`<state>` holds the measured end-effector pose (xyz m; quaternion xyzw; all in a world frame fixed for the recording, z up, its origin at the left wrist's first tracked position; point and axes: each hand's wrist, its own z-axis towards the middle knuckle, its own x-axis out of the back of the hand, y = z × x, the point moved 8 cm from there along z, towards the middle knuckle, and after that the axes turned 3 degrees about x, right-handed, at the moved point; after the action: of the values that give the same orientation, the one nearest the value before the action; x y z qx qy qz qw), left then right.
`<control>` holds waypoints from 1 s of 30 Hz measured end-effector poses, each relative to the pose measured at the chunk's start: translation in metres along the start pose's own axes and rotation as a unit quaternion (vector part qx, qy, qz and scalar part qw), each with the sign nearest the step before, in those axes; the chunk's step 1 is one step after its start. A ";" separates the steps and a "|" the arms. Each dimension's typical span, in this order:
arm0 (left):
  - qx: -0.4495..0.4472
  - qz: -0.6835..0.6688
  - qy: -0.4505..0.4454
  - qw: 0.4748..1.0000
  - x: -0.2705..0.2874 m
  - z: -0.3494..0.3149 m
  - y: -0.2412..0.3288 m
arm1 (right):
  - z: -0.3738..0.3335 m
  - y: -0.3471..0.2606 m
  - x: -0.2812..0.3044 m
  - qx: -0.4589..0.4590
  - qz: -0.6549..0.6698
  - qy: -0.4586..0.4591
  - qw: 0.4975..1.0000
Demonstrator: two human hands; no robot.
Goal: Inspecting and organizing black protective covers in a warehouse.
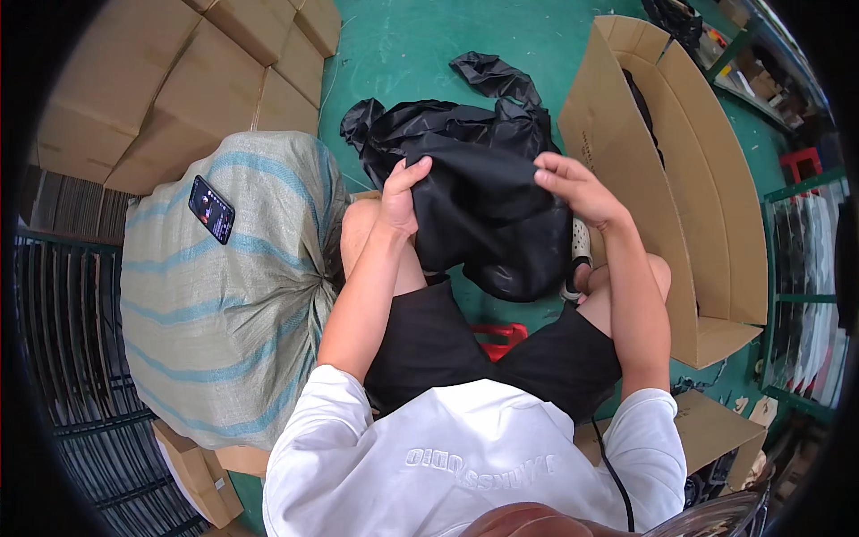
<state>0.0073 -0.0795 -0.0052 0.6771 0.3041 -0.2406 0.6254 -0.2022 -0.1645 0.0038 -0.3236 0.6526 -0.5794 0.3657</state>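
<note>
nearest, dark shorts point(416, 345) occupy the space to the right of the striped sack point(224, 304), with part of a red plastic object point(514, 333) visible between their legs. beyond the shorts, also right of the sack, is the black sheet point(483, 179), held raised along its upper part, its lower part hanging in loose folds. the left hand point(401, 195), nearer the sack, is clamped on one side of the sheet; the right hand point(580, 190), farther from the sack, pinches the opposite side, the two standing apart. how either grips beneath the sheet cannot be told. a phone point(212, 210) lies on the sack, lit face upward. well to the right of the sack, past the sheet, stands an open cardboard box point(608, 134). farther out, brown cartons point(210, 80) are stacked beyond the sack, and a smaller black piece point(492, 73) rests on the green floor point(385, 45), beyond and rightward of the sack.
</note>
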 end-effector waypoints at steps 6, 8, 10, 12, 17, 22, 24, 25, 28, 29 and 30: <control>0.062 0.005 -0.056 0.997 -0.009 -0.004 -0.008 | -0.010 -0.023 0.018 0.073 0.121 0.079 0.987; 0.075 -0.030 -0.068 0.994 -0.010 -0.007 -0.013 | -0.013 -0.022 0.025 0.066 0.125 0.080 0.987; 0.081 -0.045 -0.083 0.992 -0.002 -0.009 -0.012 | -0.017 -0.022 0.029 0.060 0.127 0.079 0.987; 0.087 -0.062 -0.098 0.989 0.000 -0.011 -0.013 | -0.021 -0.020 0.025 0.020 0.165 0.050 0.985; 0.066 -0.106 -0.056 0.991 0.005 -0.014 -0.010 | -0.030 -0.023 0.016 0.003 0.169 0.005 0.986; 0.059 -0.119 -0.044 0.990 0.014 -0.016 -0.008 | -0.035 -0.004 0.026 -0.034 0.003 -0.044 0.998; 0.057 -0.125 -0.050 0.989 0.006 -0.018 -0.005 | -0.035 -0.005 0.028 -0.012 0.045 0.001 0.999; 0.042 -0.079 -0.057 0.994 -0.003 -0.020 0.000 | -0.035 -0.009 0.030 0.010 0.088 0.045 0.995; 0.040 0.017 -0.095 0.995 -0.014 -0.019 -0.002 | -0.032 -0.017 0.020 0.021 0.117 0.055 0.991; 0.055 0.066 -0.126 0.988 -0.019 -0.019 -0.007 | -0.031 -0.019 0.015 0.026 0.124 0.053 0.991; 0.086 0.108 -0.125 0.982 -0.024 -0.018 -0.016 | -0.031 -0.020 0.011 0.022 0.116 0.059 0.991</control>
<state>-0.0221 -0.0641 0.0021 0.7218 0.1263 -0.2799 0.6202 -0.2346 -0.1596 0.0243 -0.2030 0.6936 -0.5649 0.3982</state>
